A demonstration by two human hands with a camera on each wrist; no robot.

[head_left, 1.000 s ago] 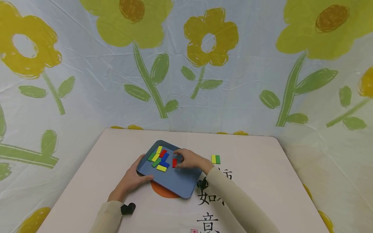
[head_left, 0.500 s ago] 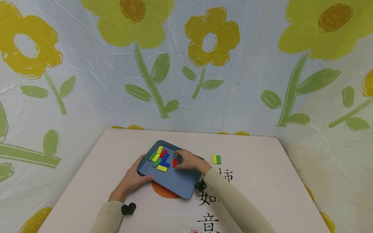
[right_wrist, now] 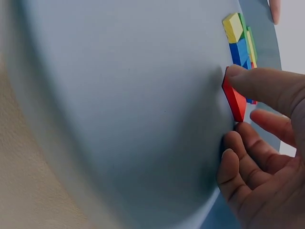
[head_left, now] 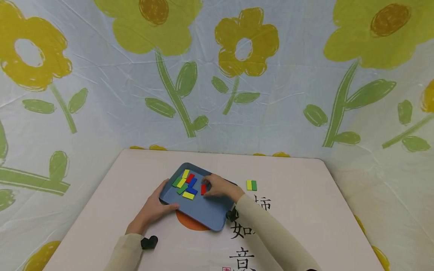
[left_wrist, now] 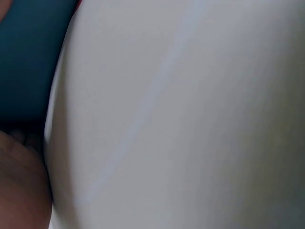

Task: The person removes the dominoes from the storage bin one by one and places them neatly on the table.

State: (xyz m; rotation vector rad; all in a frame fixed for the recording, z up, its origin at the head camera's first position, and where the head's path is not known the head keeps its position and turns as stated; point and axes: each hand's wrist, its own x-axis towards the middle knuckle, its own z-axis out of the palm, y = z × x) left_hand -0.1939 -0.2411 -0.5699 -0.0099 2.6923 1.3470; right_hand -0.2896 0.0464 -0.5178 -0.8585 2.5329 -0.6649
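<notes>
A blue-grey tray (head_left: 203,212) sits at a slant on the table. My left hand (head_left: 154,205) grips its left corner, with the thumb along the near rim. Inside the tray, my right hand (head_left: 219,186) pinches a red block (head_left: 203,189) by its ends between thumb and fingers. The right wrist view shows the thumb on one end of this red block (right_wrist: 235,99) and a fingertip at the other; the index finger is held apart. Left of it lie several flat blocks in yellow, green, red and blue, including a yellow block (head_left: 188,195) nearest me.
A yellow block (head_left: 249,185) and a green block (head_left: 254,185) lie side by side on the table (head_left: 288,210), right of the tray. Black characters and an orange disc (head_left: 193,222) are printed on the table cover. A flowered cloth (head_left: 271,120) hangs behind.
My right wrist and sleeve have shifted slightly left. The tray, the blocks and my left hand stay in place.
</notes>
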